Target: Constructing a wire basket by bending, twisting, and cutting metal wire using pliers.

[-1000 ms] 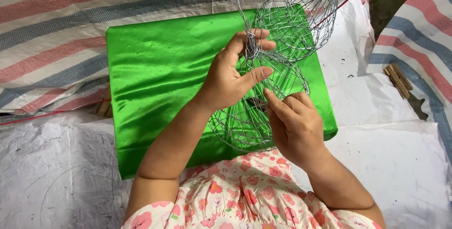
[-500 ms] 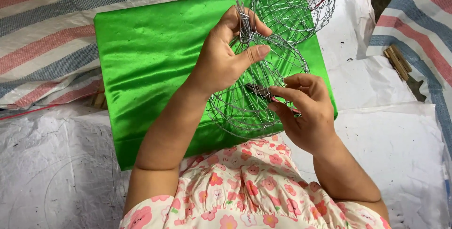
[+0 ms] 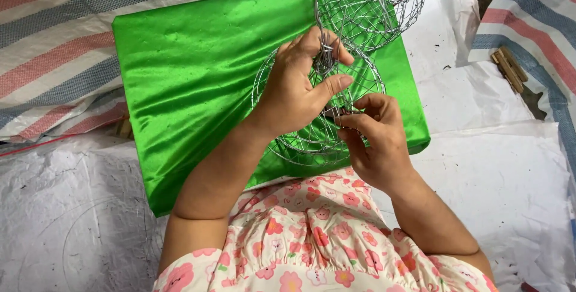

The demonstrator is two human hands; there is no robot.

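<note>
two hands working on a wire frame over green cloth

nearest to the camera is the floral dress [image 3: 312, 238] of the person, pink flowers on a light ground, and both bare forearms rise from it. the right hand [image 3: 375, 142] is a little lower; its fingers are curled together and pinch a thin piece of wire at the lower ball of the wire frame [image 3: 327, 88]. what exactly is between the fingertips is too small to tell. the left hand [image 3: 300, 88] is just above and touches the frame too: the thumb is stretched out to the right, and the other fingers close around the narrow twisted neck where the two wire balls join. the frame is held above the green satin cloth [image 3: 198, 82], which covers a flat, box-like shape. the upper ball of the frame reaches past the far edge of the cloth. under all this lies a white plastic sheet [image 3: 510, 178], and farther away a striped tarpaulin [image 3: 54, 40] in red, blue and white. at the far right some small wooden sticks [image 3: 509, 67] lie on the ground.
</note>
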